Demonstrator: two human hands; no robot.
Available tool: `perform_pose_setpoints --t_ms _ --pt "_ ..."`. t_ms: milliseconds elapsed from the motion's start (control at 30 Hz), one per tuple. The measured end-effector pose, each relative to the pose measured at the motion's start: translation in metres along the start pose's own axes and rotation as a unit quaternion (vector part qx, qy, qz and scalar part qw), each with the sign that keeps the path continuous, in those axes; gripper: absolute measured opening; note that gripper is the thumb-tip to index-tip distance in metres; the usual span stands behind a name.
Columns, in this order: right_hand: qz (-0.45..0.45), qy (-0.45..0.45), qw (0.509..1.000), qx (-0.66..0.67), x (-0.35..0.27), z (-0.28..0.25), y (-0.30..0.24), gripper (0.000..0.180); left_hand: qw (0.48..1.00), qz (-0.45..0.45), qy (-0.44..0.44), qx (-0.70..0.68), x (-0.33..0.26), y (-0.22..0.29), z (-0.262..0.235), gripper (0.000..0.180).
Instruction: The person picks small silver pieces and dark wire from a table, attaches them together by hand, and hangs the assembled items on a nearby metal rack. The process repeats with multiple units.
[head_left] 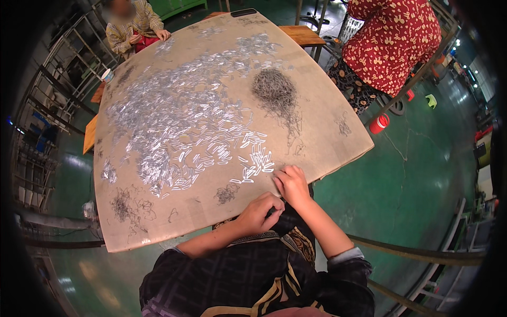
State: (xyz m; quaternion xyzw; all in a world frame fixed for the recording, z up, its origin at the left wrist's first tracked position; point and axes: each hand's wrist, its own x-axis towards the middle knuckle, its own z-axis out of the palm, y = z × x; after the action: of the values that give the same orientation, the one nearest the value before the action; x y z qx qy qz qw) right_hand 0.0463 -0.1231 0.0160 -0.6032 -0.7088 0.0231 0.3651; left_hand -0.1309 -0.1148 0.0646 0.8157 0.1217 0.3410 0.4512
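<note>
Both hands are close together at the near edge of the board-topped table (pixel 311 153). My left hand (pixel 260 213) is closed, thumb against curled fingers, just off the edge. Slightly higher and to the right, my right hand (pixel 292 185) is bent into a pinch over the edge. Whatever either hand holds is too small or hidden to make out. Nearest to them lies a group of small, narrow, shiny white pieces (pixel 259 162). A much larger spread of the same silvery-white pieces (pixel 179 113) covers the table's left and middle. A small tangle of thin dark strands (pixel 226 194) lies left of my hands.
A dense heap of dark strands (pixel 273 87) sits right of the pieces, and another tangle (pixel 124 206) near the left corner. A phone-like black slab (pixel 243 12) and a paper cup (pixel 107 75) are on far edges. Two people sit nearby; a red container (pixel 379 124) stands right.
</note>
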Motion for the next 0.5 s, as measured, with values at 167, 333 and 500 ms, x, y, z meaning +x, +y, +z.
perform_pose_setpoints --t_ms 167,333,500 --pt "-0.056 -0.052 0.992 -0.095 0.013 0.026 0.003 0.005 1.000 -0.023 0.001 -0.001 -0.006 -0.001 -0.001 0.019" --pt "-0.120 -0.090 0.979 -0.135 0.019 0.022 0.008 0.003 0.999 -0.041 0.004 0.003 -0.009 -0.001 -0.002 0.018" --pt "-0.109 -0.066 0.984 -0.121 0.022 0.025 0.017 0.004 0.999 -0.041 -0.001 0.006 -0.007 -0.004 -0.001 0.017"
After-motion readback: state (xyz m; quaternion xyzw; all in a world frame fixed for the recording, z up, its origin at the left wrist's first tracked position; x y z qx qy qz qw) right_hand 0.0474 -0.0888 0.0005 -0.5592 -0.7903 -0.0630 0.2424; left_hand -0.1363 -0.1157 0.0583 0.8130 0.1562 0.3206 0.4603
